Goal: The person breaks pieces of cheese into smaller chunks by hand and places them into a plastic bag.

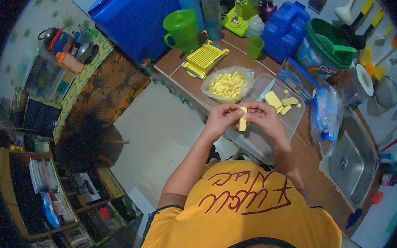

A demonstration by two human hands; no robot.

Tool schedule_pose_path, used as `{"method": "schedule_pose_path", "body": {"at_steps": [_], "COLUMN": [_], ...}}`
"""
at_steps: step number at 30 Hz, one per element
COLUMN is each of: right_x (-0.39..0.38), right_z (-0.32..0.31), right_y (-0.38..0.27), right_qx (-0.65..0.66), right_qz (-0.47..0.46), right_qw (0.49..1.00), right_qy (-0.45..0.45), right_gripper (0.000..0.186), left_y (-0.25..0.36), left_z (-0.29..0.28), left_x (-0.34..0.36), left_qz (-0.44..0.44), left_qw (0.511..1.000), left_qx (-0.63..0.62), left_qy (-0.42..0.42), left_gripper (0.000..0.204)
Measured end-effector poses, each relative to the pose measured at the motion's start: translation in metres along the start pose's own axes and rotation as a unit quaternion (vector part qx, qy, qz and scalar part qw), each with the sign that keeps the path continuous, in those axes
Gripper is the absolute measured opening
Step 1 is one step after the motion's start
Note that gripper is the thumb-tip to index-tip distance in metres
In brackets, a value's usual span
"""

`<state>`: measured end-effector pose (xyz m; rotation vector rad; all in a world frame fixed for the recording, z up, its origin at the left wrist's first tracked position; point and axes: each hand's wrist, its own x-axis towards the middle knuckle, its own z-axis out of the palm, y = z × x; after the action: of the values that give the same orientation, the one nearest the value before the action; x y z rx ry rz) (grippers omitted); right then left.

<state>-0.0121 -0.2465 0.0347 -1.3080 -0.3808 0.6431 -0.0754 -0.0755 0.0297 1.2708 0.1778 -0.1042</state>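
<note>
Nearest the camera was the person's orange-yellow cloth shirt (pixel 242 227) with dark trim and dark red lettering across it. Beyond it, both bare forearms reached toward a brown tiled counter (pixel 309 155). The left hand (pixel 219 120) and the right hand (pixel 264 114) met close together, thumbs and fingertips pinching a pale yellow, stick-shaped block (pixel 242 125) between them. The block stood out below the fingers, above the near part of a shallow, clear plastic tray (pixel 296 125); whether it touched the tray could not be told.

In the tray, to the right of the hands, lay several pale yellow, smooth-sided slabs (pixel 273 100) of differing sizes, with a narrow, pale knife-like blade (pixel 266 90) just beside them. Just beyond the hands, near the tray, sat an open, clear plastic bag (pixel 251 77) filled with small yellow cubes (pixel 227 87).

Farther back on the counter were a yellow plastic slicer with a ribbed grid (pixel 207 59), a large translucent green mug (pixel 180 31) and a small green plastic cup (pixel 255 47). On the right, a clear-and-blue plastic package (pixel 327 115) lay near a stainless steel sink (pixel 357 182).
</note>
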Motion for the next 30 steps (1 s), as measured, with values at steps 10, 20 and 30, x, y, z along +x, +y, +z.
{"method": "schedule_pose_path", "body": {"at_steps": [10,20,30], "right_x": [-0.005,0.008,0.031], "right_z": [-0.006,0.018,0.04], "right_y": [-0.004,-0.004,-0.002], "right_qx": [0.004,-0.023,-0.046], "right_qz": [-0.006,-0.017,-0.02], "right_qw": [0.998,0.997,0.993], "right_qy": [0.057,0.068,0.104], "right_gripper": [0.034,0.026,0.025], "left_y": [0.0,0.018,0.029], "left_z": [0.001,-0.018,-0.05], "left_x": [0.019,0.02,0.033], "left_qz": [-0.033,-0.026,-0.032], "left_qw": [0.997,0.998,0.995], "left_qx": [-0.036,-0.005,-0.006], "left_qy": [-0.064,-0.054,-0.095], "left_gripper": [0.026,0.024,0.024]}}
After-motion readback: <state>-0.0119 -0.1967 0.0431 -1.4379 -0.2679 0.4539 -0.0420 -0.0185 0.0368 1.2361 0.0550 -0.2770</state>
